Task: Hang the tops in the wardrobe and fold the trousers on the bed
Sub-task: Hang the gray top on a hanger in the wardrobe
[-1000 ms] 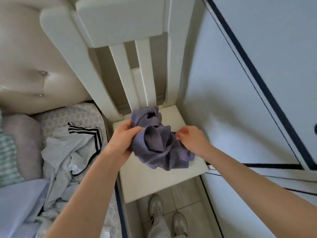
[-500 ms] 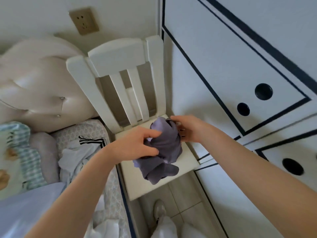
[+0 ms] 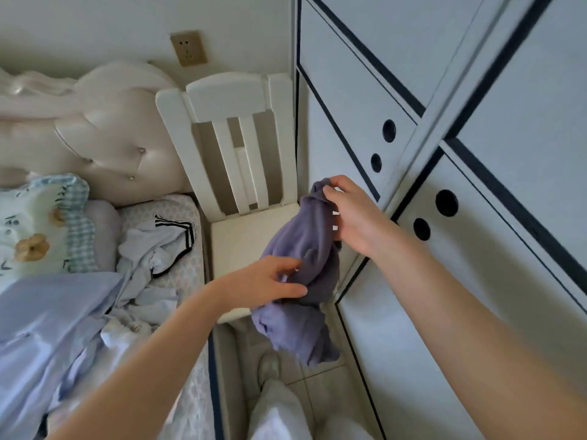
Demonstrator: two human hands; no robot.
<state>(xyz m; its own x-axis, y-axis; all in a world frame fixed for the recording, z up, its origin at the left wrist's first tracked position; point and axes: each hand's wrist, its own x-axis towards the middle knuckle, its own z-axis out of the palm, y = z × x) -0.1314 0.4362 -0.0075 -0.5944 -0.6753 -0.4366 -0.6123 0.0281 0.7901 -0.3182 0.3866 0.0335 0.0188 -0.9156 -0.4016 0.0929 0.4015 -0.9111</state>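
Note:
A crumpled purple garment [image 3: 301,281] hangs in the air above the front right corner of the white chair [image 3: 241,230]. My right hand [image 3: 352,217] pinches its upper end, close to the wardrobe doors [image 3: 476,185]. My left hand [image 3: 270,284] grips the cloth lower down at its middle, and the loose end dangles below toward the floor. On the bed [image 3: 178,217] at the left lies a heap of pale blue and white clothes [image 3: 149,271], one with black stripes.
The wardrobe doors are shut, pale grey with dark trim and round holes. A padded headboard [image 3: 104,138] and patterned pillow [image 3: 35,230] sit at the back left. My shoe [image 3: 268,366] stands on the narrow tiled strip between bed and wardrobe.
Both hands have lifted the purple garment off the chair seat and carried it right toward the wardrobe. It has stretched out lengthwise. The view has pulled back and turned right.

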